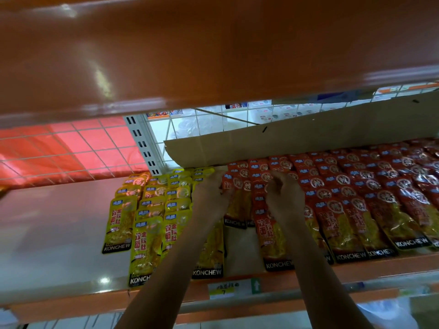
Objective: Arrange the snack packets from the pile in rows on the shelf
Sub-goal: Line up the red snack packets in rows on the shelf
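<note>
Yellow snack packets (152,210) lie in overlapping rows on the left of the shelf (52,233). Red snack packets (356,198) fill rows to the right. My left hand (213,188) reaches deep between the two colours, its fingers resting on the packets at the back of the yellow row beside the red ones. My right hand (282,193) hovers over a red row with fingers curled down onto a packet; I cannot tell whether it grips it. Both forearms hide the packets beneath them.
A cardboard sheet (308,136) stands along the back behind the red packets. White wire mesh (71,148) backs the shelf. The orange shelf above (190,55) hangs low. A price label (223,290) sits on the front rail.
</note>
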The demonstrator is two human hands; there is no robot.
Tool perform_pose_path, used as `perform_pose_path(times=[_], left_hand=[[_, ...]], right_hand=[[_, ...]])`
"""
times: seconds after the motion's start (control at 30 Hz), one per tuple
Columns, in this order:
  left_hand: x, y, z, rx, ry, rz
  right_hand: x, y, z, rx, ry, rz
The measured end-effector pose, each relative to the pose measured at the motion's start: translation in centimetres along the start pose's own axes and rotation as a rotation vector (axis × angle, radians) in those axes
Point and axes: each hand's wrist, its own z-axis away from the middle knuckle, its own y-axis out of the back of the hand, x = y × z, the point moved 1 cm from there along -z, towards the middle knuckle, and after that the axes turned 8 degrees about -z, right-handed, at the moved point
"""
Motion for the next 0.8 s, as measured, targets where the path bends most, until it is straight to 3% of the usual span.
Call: perform_pose_path(times=[0.8], left_hand=[[1.2, -2.2, 1.1, -0.174, -0.119, -0.601]], right_hand=[[0.2, -0.7, -0.5, -0.009, 0.034, 0.079]])
